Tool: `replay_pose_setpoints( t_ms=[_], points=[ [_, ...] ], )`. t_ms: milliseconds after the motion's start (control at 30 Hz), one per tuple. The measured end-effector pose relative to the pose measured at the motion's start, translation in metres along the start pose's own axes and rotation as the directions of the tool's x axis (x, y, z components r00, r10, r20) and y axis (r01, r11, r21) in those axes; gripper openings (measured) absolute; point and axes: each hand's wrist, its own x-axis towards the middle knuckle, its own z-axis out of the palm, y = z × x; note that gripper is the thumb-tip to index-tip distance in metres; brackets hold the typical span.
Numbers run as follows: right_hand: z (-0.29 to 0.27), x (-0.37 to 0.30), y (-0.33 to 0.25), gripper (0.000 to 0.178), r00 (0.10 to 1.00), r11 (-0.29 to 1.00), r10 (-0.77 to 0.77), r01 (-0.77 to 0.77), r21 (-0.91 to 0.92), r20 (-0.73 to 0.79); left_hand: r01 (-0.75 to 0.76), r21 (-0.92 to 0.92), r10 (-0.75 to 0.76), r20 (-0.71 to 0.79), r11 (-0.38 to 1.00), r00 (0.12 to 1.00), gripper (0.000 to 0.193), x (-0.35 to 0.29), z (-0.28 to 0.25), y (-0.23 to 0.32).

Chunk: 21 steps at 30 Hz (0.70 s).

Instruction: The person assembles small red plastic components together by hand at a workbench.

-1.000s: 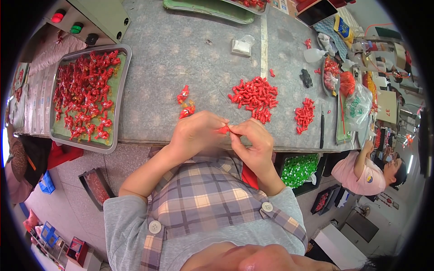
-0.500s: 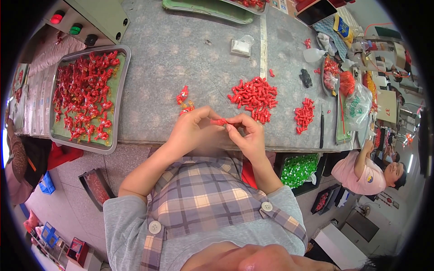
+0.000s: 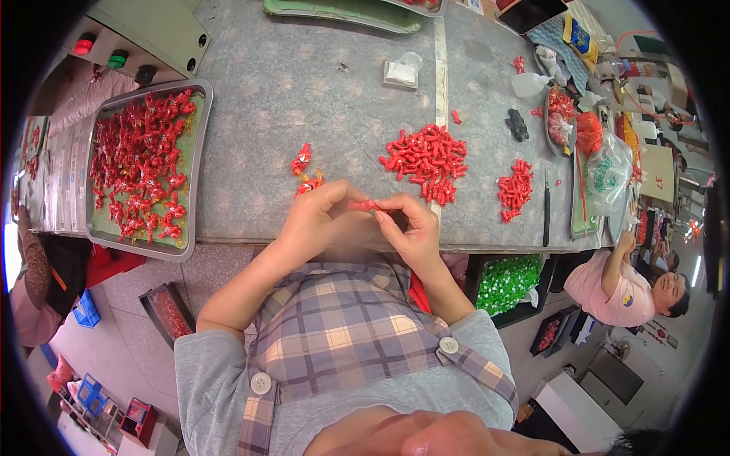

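Piece (image 3: 363, 205), small and red, held mid-frame.
It is clamped by fingers of the left hand (image 3: 312, 216) and right hand (image 3: 411, 229); since a second ago it has been shifted slightly leftward, its handling apparently unfinished.

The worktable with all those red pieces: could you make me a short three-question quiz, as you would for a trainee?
1. What is held at the fingertips of the left hand and right hand?
a) a green piece
b) a small red piece
c) a white bottle

2. True or false: the metal tray stands left of the larger loose red pile.

3. Fill in: the slim tool lying right of the smaller red pile has a ____ handle.

Key: 1 b; 2 true; 3 black.
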Motion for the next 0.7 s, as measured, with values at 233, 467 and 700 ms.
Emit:
replay_pose_setpoints(
  t_ms=[233, 467, 700],
  points=[
    [-0.013, 0.01, -0.025, 0.013, 0.974, 0.948, -0.2, 0.22, -0.229, 0.106, 0.143, -0.249, -0.107, 0.154, 0.958, 0.982, 0.016, 0.001, -0.008, 0.01],
    [-0.024, 0.019, -0.04, 0.02, 0.931, 0.887, -0.286, 0.347, -0.306, 0.227, 0.253, -0.502, -0.136, 0.259, 0.827, 0.956, 0.019, -0.002, -0.009, 0.018],
    [-0.025, 0.026, -0.046, 0.026, 0.858, 0.748, -0.339, 0.495, -0.441, 0.387, 0.291, -0.57, -0.136, 0.299, 0.769, 0.944, 0.019, -0.001, -0.01, 0.019]
  ],
)
